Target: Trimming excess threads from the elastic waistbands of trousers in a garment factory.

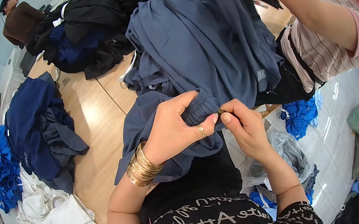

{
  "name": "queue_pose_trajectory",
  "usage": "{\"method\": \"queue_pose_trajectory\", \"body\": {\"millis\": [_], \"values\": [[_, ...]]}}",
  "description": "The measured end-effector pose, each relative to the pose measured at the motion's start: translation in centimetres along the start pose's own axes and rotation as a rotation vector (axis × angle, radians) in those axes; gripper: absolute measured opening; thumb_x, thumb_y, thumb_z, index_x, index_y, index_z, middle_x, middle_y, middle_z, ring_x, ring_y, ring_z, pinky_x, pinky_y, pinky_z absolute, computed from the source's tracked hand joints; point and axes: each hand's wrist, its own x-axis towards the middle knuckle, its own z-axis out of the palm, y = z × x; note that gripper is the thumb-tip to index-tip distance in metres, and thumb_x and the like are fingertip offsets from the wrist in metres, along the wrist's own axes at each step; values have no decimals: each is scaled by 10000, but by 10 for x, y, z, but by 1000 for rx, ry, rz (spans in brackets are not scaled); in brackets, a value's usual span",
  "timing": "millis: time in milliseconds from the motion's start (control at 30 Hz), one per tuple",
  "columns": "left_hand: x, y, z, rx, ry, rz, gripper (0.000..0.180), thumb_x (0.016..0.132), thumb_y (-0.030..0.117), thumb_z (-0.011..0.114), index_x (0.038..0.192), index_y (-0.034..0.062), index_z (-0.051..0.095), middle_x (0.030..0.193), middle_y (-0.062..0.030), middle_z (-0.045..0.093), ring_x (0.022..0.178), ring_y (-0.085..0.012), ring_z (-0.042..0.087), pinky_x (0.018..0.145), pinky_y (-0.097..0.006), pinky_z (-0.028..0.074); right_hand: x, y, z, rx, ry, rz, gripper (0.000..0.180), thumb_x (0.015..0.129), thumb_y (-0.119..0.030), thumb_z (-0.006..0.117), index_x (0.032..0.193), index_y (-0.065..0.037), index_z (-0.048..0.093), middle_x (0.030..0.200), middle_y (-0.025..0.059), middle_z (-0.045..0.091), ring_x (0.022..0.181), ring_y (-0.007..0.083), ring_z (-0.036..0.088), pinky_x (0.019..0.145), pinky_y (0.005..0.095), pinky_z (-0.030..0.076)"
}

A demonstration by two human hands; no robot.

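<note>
At the far left, bright blue cloth (3,170) and white cloth (60,220) are heaped by a dark navy pile (35,120) on the wooden surface (91,121). At centre, a slate-blue garment (197,48) is spread over the surface's edge. Its gathered elastic band (199,109) is gripped by the left hand (170,130), bangled at the wrist. The band's end is pinched by the right hand (245,127), fingers closed. At the right, another person's striped sleeve (340,30) is seen.

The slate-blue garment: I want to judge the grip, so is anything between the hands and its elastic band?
Nothing visible: the left hand and right hand both pinch the slate-blue garment directly at its gathered band.
</note>
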Motion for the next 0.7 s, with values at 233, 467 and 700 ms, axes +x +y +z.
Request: {"method": "queue_pose_trajectory", "body": {"millis": [233, 467, 700], "values": [[1, -2, -1, -37, -47, -43, 255, 722, 153, 713, 784, -37, 554, 623, -41, 545, 595, -39, 482, 547, -222, 435, 0, 2, 0, 351, -92, 169, 170, 935, -167, 514, 877, -10, 544, 673, 2, 516, 612, 64, 455, 568, 219, 379], [-1, -6, -1, -79, -58, -42, 255, 729, 161, 716, 780, -32, 557, 609, -25, 530, 579, -42, 451, 536, -224, 421, 4, -8, -9, 593, -173, 293, 205, 963, -176, 458, 859, -17, 534, 663, -27, 447, 583, 37, 369, 527, 188, 304], [-4, -11, -2, -122, -76, -80, 251, 735, 170, 718, 783, -27, 569, 627, -12, 545, 591, -36, 469, 538, -215, 420, 8, -12, -9, 498, -7, 146, 175, 951, -167, 478, 894, -10, 532, 695, -37, 445, 603, 27, 363, 540, 177, 294]]}}
